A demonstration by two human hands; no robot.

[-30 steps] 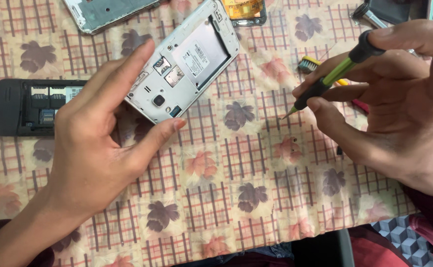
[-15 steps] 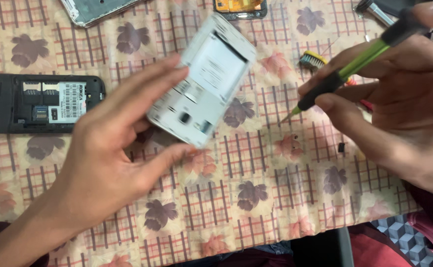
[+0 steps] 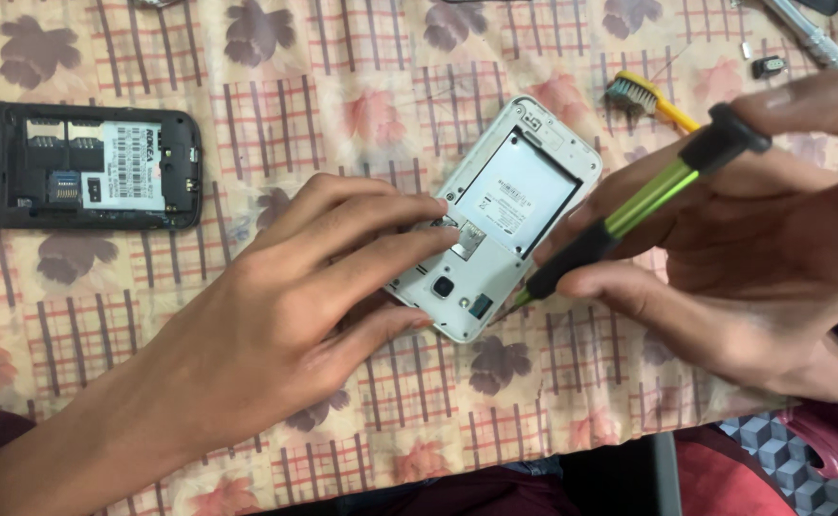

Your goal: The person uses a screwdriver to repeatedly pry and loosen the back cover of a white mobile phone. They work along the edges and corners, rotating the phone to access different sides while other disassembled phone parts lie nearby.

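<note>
light: soft and even, pretty bright, no hard glare on the tablecloth [image 3: 247, 86]
shadows: faint, just a soft dark patch under the left hand [image 3: 275, 315] and below the right hand [image 3: 753, 248]
sheen: mild shine on the white phone [image 3: 495, 215] frame and the green screwdriver [image 3: 643, 205]
focus: phone and cloth print sharp enough, label text readable-ish
blur: near right fingers a bit soft
edges: no obvious warping

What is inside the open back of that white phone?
The white phone shows an empty battery bay with a label, a card slot and a camera lens. The left hand covers its lower left edge, so that part is hidden.
</note>
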